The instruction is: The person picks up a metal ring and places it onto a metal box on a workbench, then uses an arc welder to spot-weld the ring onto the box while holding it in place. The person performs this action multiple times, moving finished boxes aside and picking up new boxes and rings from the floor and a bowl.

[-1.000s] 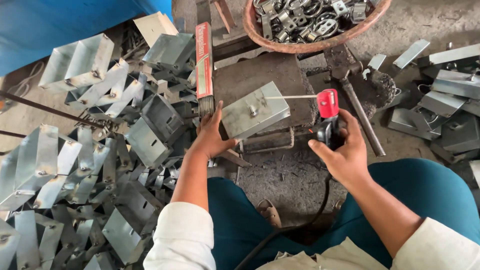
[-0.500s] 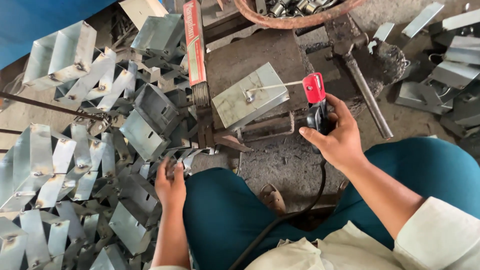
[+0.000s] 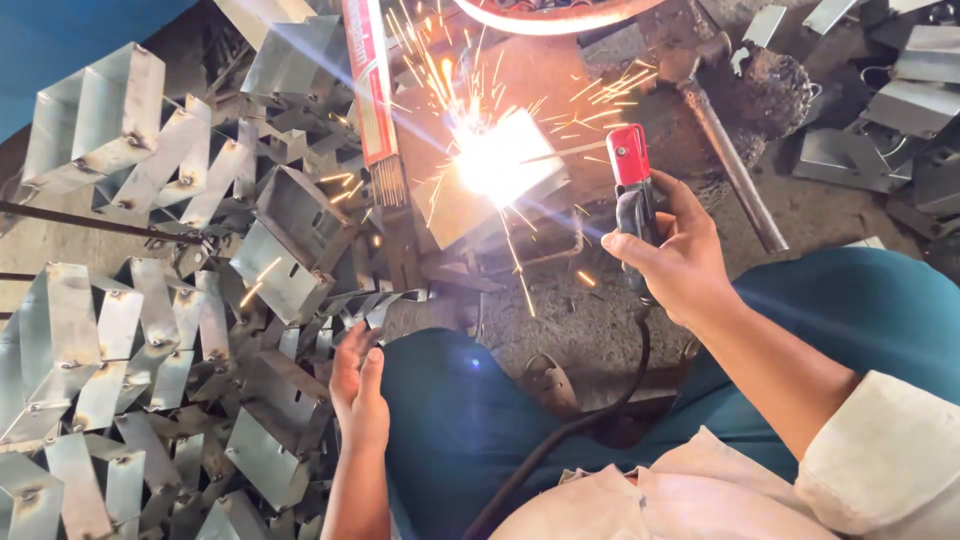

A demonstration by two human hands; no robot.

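My right hand [image 3: 680, 255] grips a welding electrode holder [image 3: 632, 190] with a red head and black handle. Its thin rod [image 3: 560, 153] points left to a grey sheet-metal box [image 3: 470, 205] on the workbench, where a bright white arc [image 3: 493, 158] throws sparks. A black cable [image 3: 560, 440] runs from the holder down across my lap. My left hand [image 3: 357, 385] rests flat beside my left knee, fingers together, at the edge of a pile of bent metal brackets [image 3: 150, 330], holding nothing.
A red packet of welding rods [image 3: 370, 90] lies left of the box. A hammer [image 3: 725, 150] lies to the right. More grey metal boxes [image 3: 880, 130] sit at the far right. A round basket rim [image 3: 550, 18] shows at the top.
The arc has struck on the metal box, with sparks flying. My left hand left the box a second ago and now rests by my knee at the bracket pile.
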